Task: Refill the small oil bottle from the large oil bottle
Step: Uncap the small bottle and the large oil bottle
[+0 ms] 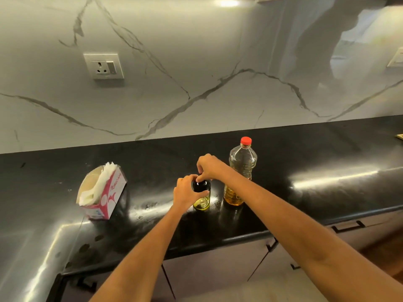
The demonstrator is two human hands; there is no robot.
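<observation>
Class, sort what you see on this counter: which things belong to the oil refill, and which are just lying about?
Belong: small bottle, gripped by the left hand; its top, pinched by the right hand; large bottle, red cap on.
Lying about: tissue box; wall socket.

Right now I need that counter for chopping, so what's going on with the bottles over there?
A person is working on the small oil bottle on the black counter. The left hand grips its body while the right hand pinches its top. It holds only a little oil at the bottom. The large oil bottle stands just right of it, red cap on, so no pouring has begun. A tissue box sits to the left.
</observation>
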